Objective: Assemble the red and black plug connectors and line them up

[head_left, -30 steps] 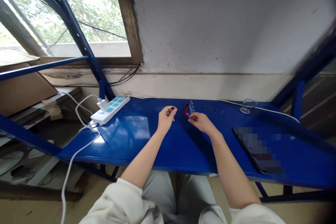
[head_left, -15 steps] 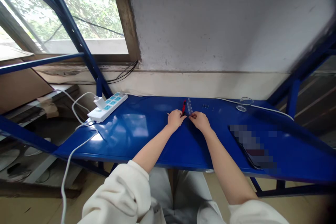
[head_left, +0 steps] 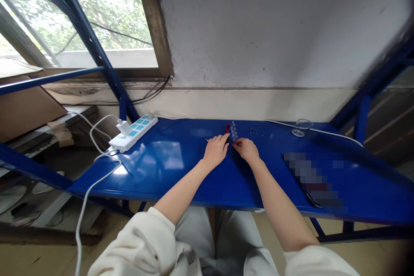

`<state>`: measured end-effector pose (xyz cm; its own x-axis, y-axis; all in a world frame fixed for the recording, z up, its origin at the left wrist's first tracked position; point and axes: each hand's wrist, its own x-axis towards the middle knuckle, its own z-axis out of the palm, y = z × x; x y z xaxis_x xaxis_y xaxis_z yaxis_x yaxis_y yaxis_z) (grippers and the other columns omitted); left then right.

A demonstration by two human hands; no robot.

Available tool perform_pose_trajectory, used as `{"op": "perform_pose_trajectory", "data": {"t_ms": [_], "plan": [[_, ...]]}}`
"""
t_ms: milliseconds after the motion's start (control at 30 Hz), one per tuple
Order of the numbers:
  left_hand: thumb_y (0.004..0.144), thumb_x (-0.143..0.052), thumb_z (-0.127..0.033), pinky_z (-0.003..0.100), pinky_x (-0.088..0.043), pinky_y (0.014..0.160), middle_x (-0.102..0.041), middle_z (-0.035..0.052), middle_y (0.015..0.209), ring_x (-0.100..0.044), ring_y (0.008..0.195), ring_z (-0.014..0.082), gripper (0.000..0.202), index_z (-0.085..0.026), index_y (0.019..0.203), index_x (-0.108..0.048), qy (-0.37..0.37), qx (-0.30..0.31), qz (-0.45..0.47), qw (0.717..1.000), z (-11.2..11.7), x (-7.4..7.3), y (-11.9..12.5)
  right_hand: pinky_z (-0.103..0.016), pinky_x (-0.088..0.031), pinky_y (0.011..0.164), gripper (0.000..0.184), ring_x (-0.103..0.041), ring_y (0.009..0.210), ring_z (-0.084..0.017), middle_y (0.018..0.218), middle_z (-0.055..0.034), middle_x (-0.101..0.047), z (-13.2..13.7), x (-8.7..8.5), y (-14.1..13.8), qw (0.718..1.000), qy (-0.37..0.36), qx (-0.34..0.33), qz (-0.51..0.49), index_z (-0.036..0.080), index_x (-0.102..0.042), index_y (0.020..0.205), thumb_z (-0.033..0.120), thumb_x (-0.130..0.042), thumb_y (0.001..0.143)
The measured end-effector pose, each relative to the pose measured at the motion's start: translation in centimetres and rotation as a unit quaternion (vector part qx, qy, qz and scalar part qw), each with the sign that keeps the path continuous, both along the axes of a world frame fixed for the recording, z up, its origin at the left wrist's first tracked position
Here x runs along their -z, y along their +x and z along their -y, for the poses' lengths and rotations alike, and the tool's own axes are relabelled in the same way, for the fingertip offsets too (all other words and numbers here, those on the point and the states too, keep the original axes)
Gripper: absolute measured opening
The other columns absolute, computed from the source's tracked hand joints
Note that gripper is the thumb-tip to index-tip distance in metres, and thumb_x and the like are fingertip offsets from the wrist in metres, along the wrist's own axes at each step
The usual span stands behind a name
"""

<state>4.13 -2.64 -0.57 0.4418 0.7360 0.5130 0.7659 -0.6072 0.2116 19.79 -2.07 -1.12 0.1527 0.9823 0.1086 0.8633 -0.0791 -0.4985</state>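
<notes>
At the near edge of the counter (head_left: pixel 233 192): pale sleeves (head_left: pixel 136 241) and a lap, with both bare forearms reaching inward over the blue top.
Dark flat device (head_left: pixel 304 181): lies to the right of the right forearm, clear of the hands; its face is blurred out.
Left hand (head_left: pixel 214 152): a second ago it hangs off to the left; now it is in beside the right one, fingers stretched over the near end of the red piece. Whether this grip is clamped or merely resting, I can't tell.
Thin tip (head_left: pixel 207 139): pokes out past that hand's left side, too small to identify.
Right hand (head_left: pixel 247 150): hardly shifted; its grip is together, seemingly pinched on the near end of the clear strip.
What the change means: both hands now meet at one spot, so I judge one steadies while the other handles.
Red piece (head_left: pixel 227 127) and clear strip (head_left: pixel 233 127): side by side, mid-counter, running away from the person.
In the way: the fingers themselves, hiding both near ends.
Small metal bits (head_left: pixel 253 130): right of the strip, untouched.
Clear cup (head_left: pixel 303 127): further right, near the white cable (head_left: pixel 283 123).
Power strip (head_left: pixel 133 133): far left, well apart.
Wall (head_left: pixel 258 103): behind everything.
</notes>
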Motion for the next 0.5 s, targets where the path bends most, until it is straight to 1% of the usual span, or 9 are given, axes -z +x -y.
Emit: {"op": "perform_pose_trajectory", "data": {"t_ms": [33, 100, 200, 267, 333, 400, 433, 500], "plan": [[0.087, -0.034, -0.024, 0.033, -0.038, 0.074, -0.055, 0.0064, 0.098, -0.051, 0.086, 0.0192, 0.039, -0.022, 0.126, -0.036, 0.005, -0.002, -0.013, 1.000, 0.1, 0.1, 0.0, -0.023, -0.034, 0.053, 0.019, -0.059, 0.072, -0.019, 0.079, -0.0061, -0.065, 0.0, 0.0, 0.0, 1.000, -0.002, 0.001, 0.006, 0.020, -0.064, 0.083, 0.032, -0.054, 0.072], [0.088, -0.031, -0.021, 0.034, -0.037, 0.076, -0.056, 0.0068, 0.098, -0.051, 0.086, 0.0197, 0.039, -0.022, 0.127, -0.037, 0.008, -0.007, -0.038, 0.999, 0.1, 0.4, 0.1, -0.024, -0.033, 0.053, 0.018, -0.059, 0.073, -0.020, 0.079, -0.0063, -0.065, 0.1, -0.1, -0.1, 1.000, -0.007, 0.005, 0.019, 0.021, -0.064, 0.082, 0.032, -0.053, 0.073], [0.087, -0.034, -0.020, 0.035, -0.036, 0.076, -0.057, 0.0075, 0.098, -0.051, 0.086, 0.0204, 0.035, -0.020, 0.120, -0.045, 0.011, -0.017, -0.046, 0.999, -0.4, 0.8, -0.1, -0.025, -0.032, 0.052, 0.017, -0.060, 0.074, -0.022, 0.079, -0.0069, -0.065, 0.2, -0.2, -0.1, 0.999, -0.014, 0.016, 0.040, 0.021, -0.063, 0.081, 0.033, -0.052, 0.074], [0.086, -0.038, -0.021, 0.034, -0.036, 0.075, -0.058, 0.0072, 0.097, -0.051, 0.087, 0.0205, 0.029, -0.019, 0.112, -0.051, 0.013, -0.020, -0.025, 0.999, -0.8, 1.0, -0.3, -0.025, -0.032, 0.051, 0.016, -0.060, 0.073, -0.022, 0.079, -0.0079, -0.064, 0.2, -0.2, -0.2, 0.998, -0.017, 0.015, 0.053, 0.020, -0.061, 0.080, 0.032, -0.050, 0.076], [0.084, -0.043, -0.021, 0.033, -0.036, 0.073, -0.059, 0.0059, 0.091, -0.051, 0.085, 0.0197, 0.020, -0.019, 0.099, -0.056, 0.005, -0.024, 0.018, 1.000, -1.1, 1.0, -0.7, -0.025, -0.031, 0.050, 0.016, -0.060, 0.071, -0.022, 0.079, -0.0095, -0.064, 0.4, -0.2, -0.4, 0.998, -0.015, 0.005, 0.066, 0.018, -0.059, 0.081, 0.029, -0.048, 0.079], [0.082, -0.048, -0.021, 0.031, -0.037, 0.070, -0.060, 0.0042, 0.084, -0.052, 0.080, 0.0178, 0.012, -0.018, 0.088, -0.057, -0.008, -0.029, 0.088, 0.996, -1.4, 0.9, -1.1, -0.025, -0.031, 0.050, 0.016, -0.060, 0.069, -0.021, 0.080, -0.0107, -0.063, 0.4, -0.3, -0.6, 0.997, -0.002, -0.005, 0.074, 0.017, -0.056, 0.086, 0.026, -0.044, 0.081], [0.081, -0.049, -0.021, 0.030, -0.038, 0.069, -0.060, 0.0035, 0.082, -0.052, 0.077, 0.0166, 0.009, -0.018, 0.085, -0.057, -0.011, -0.033, 0.135, 0.990, -1.6, 0.8, -1.3, -0.025, -0.030, 0.050, 0.016, -0.059, 0.067, -0.021, 0.079, -0.0106, -0.063, 0.5, -0.3, -0.8, 0.997, 0.007, -0.008, 0.073, 0.017, -0.054, 0.089, 0.026, -0.043, 0.082], [0.081, -0.050, -0.022, 0.027, -0.040, 0.068, -0.059, 0.0028, 0.080, -0.052, 0.073, 0.0140, 0.008, -0.017, 0.084, -0.056, -0.007, -0.038, 0.238, 0.971, -1.7, 0.4, -1.7, -0.025, -0.029, 0.050, 0.017, -0.058, 0.065, -0.019, 0.075, -0.0085, -0.062, 0.6, -0.5, -1.1, 0.997, 0.031, -0.028, 0.064, 0.018, -0.052, 0.092, 0.027, -0.041, 0.083]]}}
